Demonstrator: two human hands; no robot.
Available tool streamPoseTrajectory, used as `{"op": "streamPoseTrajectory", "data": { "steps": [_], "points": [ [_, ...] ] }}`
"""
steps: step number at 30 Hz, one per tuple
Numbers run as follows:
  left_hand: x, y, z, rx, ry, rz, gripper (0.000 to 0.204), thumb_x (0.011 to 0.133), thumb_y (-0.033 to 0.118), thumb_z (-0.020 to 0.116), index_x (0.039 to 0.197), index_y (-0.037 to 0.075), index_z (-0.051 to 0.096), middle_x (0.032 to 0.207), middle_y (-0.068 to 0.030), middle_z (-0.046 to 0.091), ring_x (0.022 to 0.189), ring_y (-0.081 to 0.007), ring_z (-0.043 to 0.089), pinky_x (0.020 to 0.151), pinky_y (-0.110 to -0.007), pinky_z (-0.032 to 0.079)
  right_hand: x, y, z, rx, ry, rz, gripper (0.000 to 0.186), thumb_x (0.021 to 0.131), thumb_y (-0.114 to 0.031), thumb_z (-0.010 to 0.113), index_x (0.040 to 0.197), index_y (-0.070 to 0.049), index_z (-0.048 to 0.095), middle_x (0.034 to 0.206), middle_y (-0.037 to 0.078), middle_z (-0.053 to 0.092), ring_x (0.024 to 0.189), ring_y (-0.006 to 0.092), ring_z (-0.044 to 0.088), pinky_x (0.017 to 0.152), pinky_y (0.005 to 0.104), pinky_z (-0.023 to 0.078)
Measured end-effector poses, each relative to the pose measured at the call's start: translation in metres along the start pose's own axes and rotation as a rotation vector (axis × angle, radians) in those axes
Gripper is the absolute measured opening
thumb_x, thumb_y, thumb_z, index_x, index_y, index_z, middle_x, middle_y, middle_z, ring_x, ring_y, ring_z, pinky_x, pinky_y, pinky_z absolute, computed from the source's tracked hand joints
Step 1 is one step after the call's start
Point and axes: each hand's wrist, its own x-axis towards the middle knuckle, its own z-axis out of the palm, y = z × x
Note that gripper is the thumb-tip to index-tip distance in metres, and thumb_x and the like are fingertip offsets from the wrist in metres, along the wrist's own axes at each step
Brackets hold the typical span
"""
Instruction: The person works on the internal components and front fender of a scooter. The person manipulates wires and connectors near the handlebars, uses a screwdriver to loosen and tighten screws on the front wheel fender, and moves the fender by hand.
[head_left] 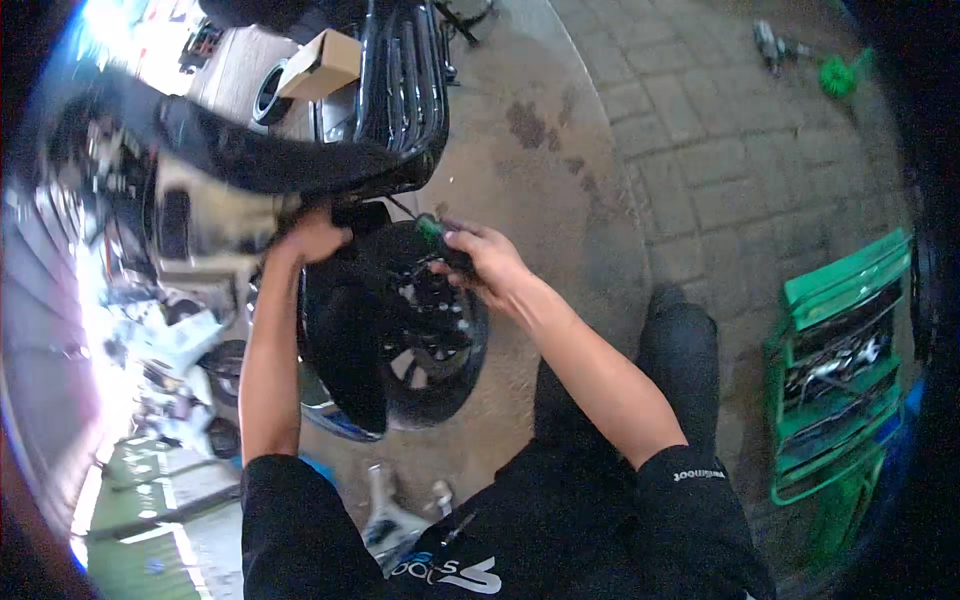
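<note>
A scooter with a long black seat [270,145] stands in front of me, its rear wheel [455,375] toward me. My right hand [485,262] is closed round a screwdriver with a green handle [428,228]. Its thin shaft points up and left, to the underside of the scooter's tail; the tip is hard to make out. My left hand [318,238] reaches under the tail beside the black rear mudguard [345,350]. Its thumb shows, but the other fingers are mostly hidden and blurred, so its grip cannot be told.
A green tool trolley [785,400] with several wrenches stands at the right. On the paving lie a power tool [775,45] and a green object [840,75]. A cardboard box [322,65] sits near a black grille at the top. White scooters [175,345] stand at the left.
</note>
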Motion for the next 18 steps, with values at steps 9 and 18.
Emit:
{"op": "streamPoseTrajectory", "data": {
  "steps": [9, 18],
  "points": [
    [-0.009, 0.005, -0.002, -0.028, -0.261, -0.159, 0.076, 0.077, 0.024, 0.063, 0.139, -0.001, 0.027, 0.142, -0.0221, 0.033, 0.133, -0.0337, 0.03, 0.111, -0.038, 0.022, 0.0, -0.016, 0.019, -0.035, 0.168, 0.104, 0.036, 0.087, -0.015, 0.057, 0.122, -0.008, 0.052, 0.082, 0.005, 0.06, 0.054, 0.0107, 0.057, 0.042, 0.0234, 0.045],
    [-0.032, 0.02, -0.026, 0.052, -0.329, 0.026, 0.087, 0.067, 0.021, 0.067, 0.14, 0.001, 0.024, 0.139, -0.0248, 0.035, 0.131, -0.0357, 0.033, 0.109, -0.04, 0.024, -0.003, 0.044, 0.051, -0.486, 0.384, -0.348, 0.043, 0.083, -0.025, 0.062, 0.12, -0.007, 0.051, 0.095, 0.023, 0.063, 0.087, 0.033, 0.064, 0.076, 0.037, 0.05]
  ]
}}
